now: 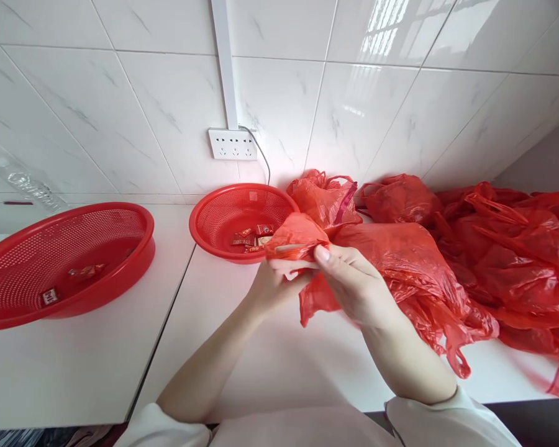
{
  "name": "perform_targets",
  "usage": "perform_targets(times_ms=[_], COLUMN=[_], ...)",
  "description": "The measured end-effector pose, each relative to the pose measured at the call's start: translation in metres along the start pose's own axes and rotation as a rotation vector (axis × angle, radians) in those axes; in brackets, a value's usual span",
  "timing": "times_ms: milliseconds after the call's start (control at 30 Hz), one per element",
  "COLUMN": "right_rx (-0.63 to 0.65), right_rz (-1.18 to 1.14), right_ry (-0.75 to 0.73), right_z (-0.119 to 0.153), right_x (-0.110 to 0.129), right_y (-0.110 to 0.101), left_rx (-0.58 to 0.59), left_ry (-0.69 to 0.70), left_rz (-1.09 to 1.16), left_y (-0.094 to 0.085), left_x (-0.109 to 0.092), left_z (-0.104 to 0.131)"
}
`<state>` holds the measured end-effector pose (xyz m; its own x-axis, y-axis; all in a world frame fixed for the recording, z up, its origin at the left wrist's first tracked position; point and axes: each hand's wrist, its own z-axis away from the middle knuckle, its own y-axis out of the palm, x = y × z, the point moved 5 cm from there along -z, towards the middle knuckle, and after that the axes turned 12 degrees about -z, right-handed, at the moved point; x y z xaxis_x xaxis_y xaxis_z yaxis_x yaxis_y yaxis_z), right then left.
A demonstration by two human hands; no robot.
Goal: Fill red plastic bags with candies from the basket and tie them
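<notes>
Red bag [300,230] is held above the white surface [84,372]. More bags [400,248] lie on the right, a large basket [149,245] on the left, a smaller basket [218,214] between. The right hand [361,282] pinches the red bag's edge in its fingers [331,261]; that bag partly covers the left hand [271,282], whose grip I cannot tell. Packets [264,230] lie in the smaller basket.
</notes>
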<state>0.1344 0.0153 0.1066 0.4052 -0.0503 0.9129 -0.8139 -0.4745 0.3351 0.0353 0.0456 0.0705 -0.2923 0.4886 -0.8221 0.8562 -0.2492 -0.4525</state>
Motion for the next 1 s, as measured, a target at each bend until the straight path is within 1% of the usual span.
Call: perform_targets(times_ms=[67,167,200,267,400,467,533,600,633,667,700,733,767,800,833,867,900,933,967,1000], right_rx=[-0.114,-0.392,-0.469,-0.553,-0.618,-0.642,-0.659,-0.681,-0.703,-0.730,-0.759,-0.766,-0.724,-0.614,-0.444,-0.240,-0.043,0.110,0.198,0.232], right_rz=[-0.052,-0.078,-0.067,-0.041,0.038,0.107,0.273,0.589,0.776,0.951,1.097,1.197,1.249,1.258,1.234,1.187,1.132,1.092,1.083,1.102], right_ry=[-0.109,-0.368,-0.422,-0.441,-0.420,-0.388,-0.265,-0.104,-0.063,-0.079,-0.165,-0.300,-0.441,-0.549,-0.594,-0.580,-0.528,-0.470,-0.426,-0.395], right_z=[0.005,0.017,0.021,0.025,0.031,0.033,0.035,0.037,0.038,0.040,0.042,0.043,0.043,0.040,0.035,0.028,0.021,0.015,0.009,0.003], right_x=[0.006,0.024,0.028,0.029,0.014,0.005,0.000,0.000,0.004,0.010,0.018,0.025,0.030,0.031,0.027,0.020,0.011,0.001,-0.007,-0.015], right_y=[-0.009,-0.040,-0.051,-0.069,-0.092,-0.100,-0.108,-0.111,-0.109,-0.104,-0.095,-0.083,-0.068,-0.053,-0.039,-0.026,-0.016,-0.009,-0.005,-0.005], left_rx=[-0.009,0.017,0.037,0.111,0.321,0.394,0.417,0.371,0.329,0.279,0.232,0.194,0.167,0.152,0.152,0.159,0.162,0.152,0.133,0.107], left_ry=[-0.057,-0.181,-0.211,-0.255,-0.328,-0.357,-0.366,-0.334,-0.304,-0.268,-0.231,-0.199,-0.176,-0.160,-0.150,-0.144,-0.142,-0.147,-0.157,-0.169], left_rz=[-0.002,-0.084,-0.123,-0.184,-0.201,-0.213,-0.265,-0.356,-0.407,-0.455,-0.491,-0.510,-0.510,-0.492,-0.455,-0.405,-0.348,-0.289,-0.227,-0.161], left_y=[-0.003,-0.014,-0.020,-0.028,-0.036,-0.038,-0.042,-0.048,-0.051,-0.054,-0.055,-0.056,-0.056,-0.055,-0.052,-0.050,-0.048,-0.047,-0.046,-0.046], left_x=[0.007,0.023,0.027,0.031,0.034,0.035,0.037,0.038,0.037,0.036,0.035,0.033,0.032,0.031,0.030,0.029,0.028,0.028,0.027,0.027], left_z=[-0.001,0.000,0.001,0.004,0.011,0.015,0.016,0.014,0.013,0.011,0.009,0.008,0.007,0.006,0.005,0.005,0.005,0.004,0.004,0.003])
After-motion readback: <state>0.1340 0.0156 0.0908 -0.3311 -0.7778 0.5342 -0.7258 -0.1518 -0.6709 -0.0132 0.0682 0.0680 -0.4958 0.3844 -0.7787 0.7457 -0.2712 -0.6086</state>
